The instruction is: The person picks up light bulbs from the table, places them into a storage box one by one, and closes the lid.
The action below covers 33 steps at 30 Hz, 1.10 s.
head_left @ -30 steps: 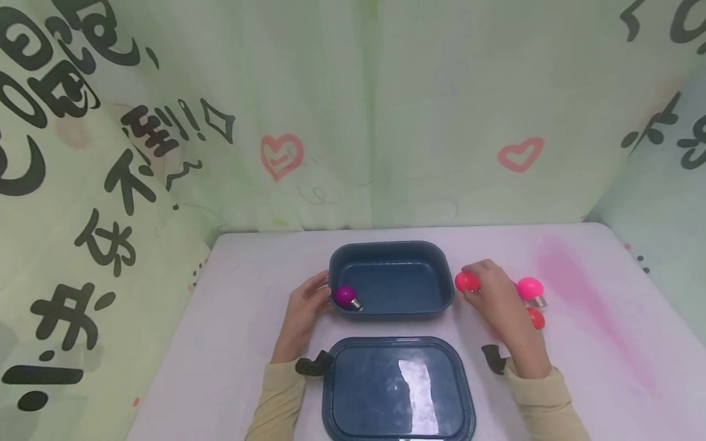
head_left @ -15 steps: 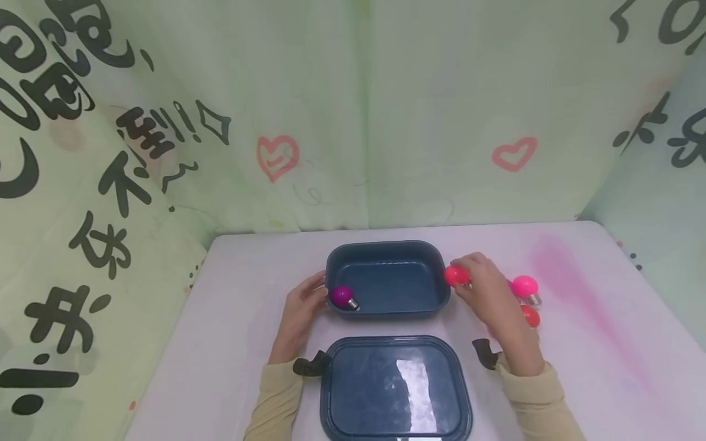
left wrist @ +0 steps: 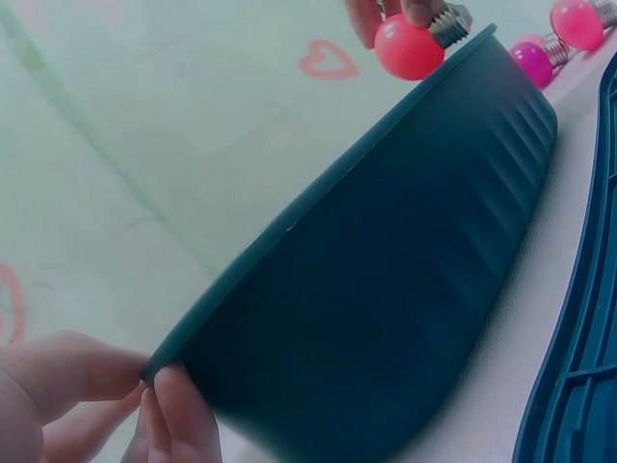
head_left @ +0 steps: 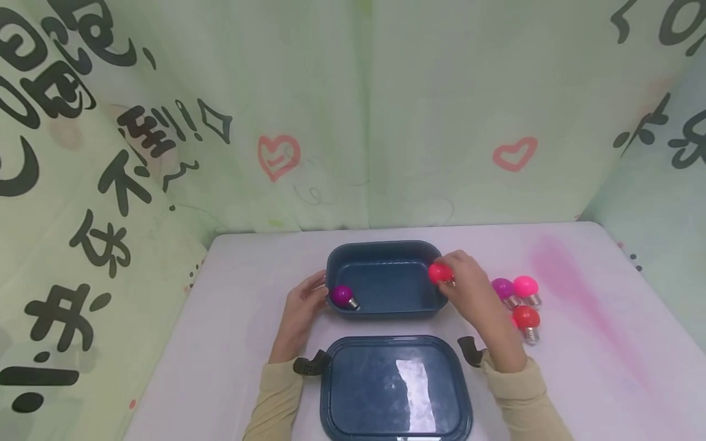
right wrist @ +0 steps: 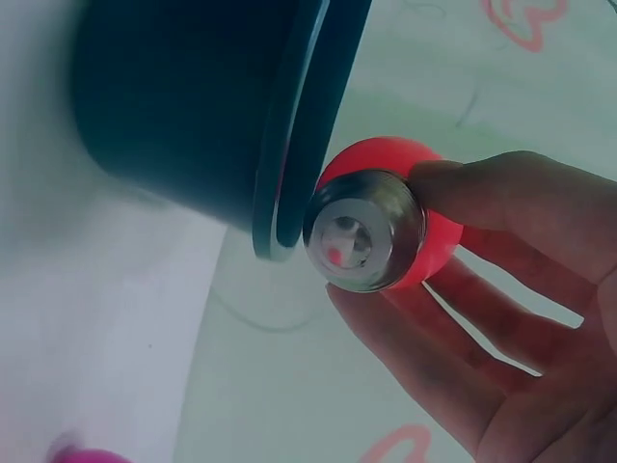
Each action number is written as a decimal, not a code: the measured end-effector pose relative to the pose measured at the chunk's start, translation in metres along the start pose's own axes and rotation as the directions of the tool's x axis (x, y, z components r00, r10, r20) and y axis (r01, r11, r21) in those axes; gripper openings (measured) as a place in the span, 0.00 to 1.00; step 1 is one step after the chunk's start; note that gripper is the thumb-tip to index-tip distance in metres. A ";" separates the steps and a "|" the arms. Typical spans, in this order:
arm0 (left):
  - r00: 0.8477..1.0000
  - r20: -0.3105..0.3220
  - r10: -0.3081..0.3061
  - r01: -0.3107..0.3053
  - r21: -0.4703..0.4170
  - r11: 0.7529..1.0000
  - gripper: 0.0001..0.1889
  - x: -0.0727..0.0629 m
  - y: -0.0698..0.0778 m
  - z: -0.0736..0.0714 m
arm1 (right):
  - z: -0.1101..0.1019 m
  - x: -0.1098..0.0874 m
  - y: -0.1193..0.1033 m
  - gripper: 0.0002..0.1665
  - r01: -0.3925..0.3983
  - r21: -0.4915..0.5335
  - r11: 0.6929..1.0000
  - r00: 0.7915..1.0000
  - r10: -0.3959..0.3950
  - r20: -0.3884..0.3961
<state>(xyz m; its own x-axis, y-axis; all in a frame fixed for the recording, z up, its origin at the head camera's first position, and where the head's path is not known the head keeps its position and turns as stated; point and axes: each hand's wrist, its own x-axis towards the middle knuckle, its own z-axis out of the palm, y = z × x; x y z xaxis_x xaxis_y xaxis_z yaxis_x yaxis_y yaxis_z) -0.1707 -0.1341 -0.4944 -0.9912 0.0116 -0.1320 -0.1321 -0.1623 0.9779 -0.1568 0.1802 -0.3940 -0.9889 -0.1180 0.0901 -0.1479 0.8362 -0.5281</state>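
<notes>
Over the right end of the dark blue box, my right hand pinches a red light bulb between thumb and fingers. The right wrist view shows the metal base of this bulb turned toward the camera, right at the box rim. My left hand grips the box rim at its left end, with thumb and fingers on either side of the edge in the left wrist view. Inside the box, a purple bulb lies in the near left corner.
Right of the box lie a purple bulb, a pink bulb and a red bulb, with another pinkish one partly hidden behind my right wrist. A dark blue lid lies in front of the box on the white table.
My right hand has carried the red bulb leftward, from beside the box to over its right end. More of the loose bulbs now shows. My left hand stays at the rim.
</notes>
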 end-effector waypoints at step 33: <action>1.000 -0.001 -0.007 0.007 -0.006 1.000 0.23 -0.001 0.001 0.000 | 0.053 0.023 0.001 0.19 0.182 -0.038 0.983 0.983 -0.183 -0.013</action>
<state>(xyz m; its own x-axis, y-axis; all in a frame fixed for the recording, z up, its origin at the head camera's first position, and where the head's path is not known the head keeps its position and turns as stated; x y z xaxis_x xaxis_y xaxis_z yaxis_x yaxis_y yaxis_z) -0.1699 -0.1344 -0.4933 -0.9903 0.0119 -0.1386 -0.1386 -0.1686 0.9759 -0.1800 0.1502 -0.4374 -0.9449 -0.2622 0.1957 -0.3251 0.8203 -0.4705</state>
